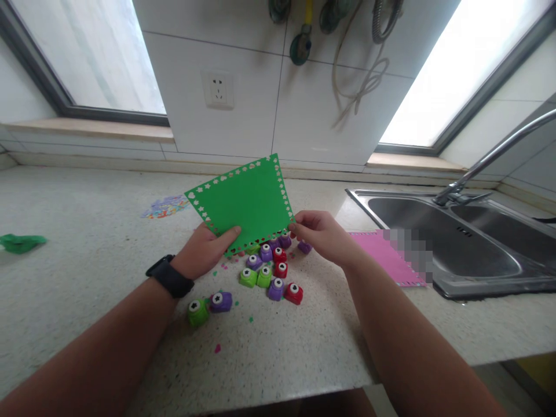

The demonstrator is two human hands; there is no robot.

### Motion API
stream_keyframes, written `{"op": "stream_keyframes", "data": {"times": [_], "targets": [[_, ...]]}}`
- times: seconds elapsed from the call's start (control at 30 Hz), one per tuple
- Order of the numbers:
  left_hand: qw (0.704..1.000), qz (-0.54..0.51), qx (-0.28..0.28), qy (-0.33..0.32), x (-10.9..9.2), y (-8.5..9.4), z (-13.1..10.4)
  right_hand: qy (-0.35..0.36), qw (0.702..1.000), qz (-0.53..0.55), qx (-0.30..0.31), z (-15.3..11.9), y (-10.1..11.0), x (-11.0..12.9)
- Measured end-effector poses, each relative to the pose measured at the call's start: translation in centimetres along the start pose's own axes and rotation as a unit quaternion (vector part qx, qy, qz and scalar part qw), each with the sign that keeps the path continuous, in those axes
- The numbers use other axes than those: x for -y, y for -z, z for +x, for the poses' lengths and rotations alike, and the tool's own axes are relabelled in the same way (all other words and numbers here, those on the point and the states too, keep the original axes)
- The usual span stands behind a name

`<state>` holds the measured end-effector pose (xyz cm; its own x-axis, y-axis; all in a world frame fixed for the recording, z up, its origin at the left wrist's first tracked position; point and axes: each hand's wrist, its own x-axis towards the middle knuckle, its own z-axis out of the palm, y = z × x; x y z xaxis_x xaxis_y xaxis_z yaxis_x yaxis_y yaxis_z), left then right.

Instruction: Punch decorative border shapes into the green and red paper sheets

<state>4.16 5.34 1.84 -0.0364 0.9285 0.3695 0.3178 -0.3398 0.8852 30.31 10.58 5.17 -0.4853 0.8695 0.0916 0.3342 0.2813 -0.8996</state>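
Note:
A green sheet of paper [243, 200] with small shapes punched out along its edges is held up, tilted, above the counter. My left hand [212, 246] grips its lower left part, thumb lying on the front face. At the lower right corner, my right hand [315, 229] pinches the sheet between thumb and fingers. Beneath and in front of it lie several small craft punches in purple, lime green and red, among them a red punch [294, 293]. A lime green punch [198, 311] and a purple punch [221, 301] sit apart, nearer my left forearm.
A pink sheet [377, 255] with a punched border lies right of my right hand, beside the steel sink [403, 226] and its tap [456, 191]. Tiny paper cut-outs [218, 348] are scattered around. Crumpled green material [21, 243] lies far left; a multicoloured patch [167, 207] is behind.

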Motion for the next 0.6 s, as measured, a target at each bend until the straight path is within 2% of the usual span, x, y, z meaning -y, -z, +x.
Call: {"op": "stream_keyframes", "data": {"times": [0.23,0.4,0.6], "targets": [[1.000,-0.015,0.002,0.000,0.12,-0.08,0.03,0.009,0.999,-0.040,-0.018,0.25,0.09,-0.22],[0.998,-0.041,-0.029,0.036,0.14,-0.19,-0.05,0.032,0.988,-0.141,-0.051,0.05,0.23,-0.13],[0.993,-0.087,-0.052,0.068,-0.24,-0.46,0.02,0.067,0.960,-0.273,-0.003,-0.31,-0.59,0.34]]}}
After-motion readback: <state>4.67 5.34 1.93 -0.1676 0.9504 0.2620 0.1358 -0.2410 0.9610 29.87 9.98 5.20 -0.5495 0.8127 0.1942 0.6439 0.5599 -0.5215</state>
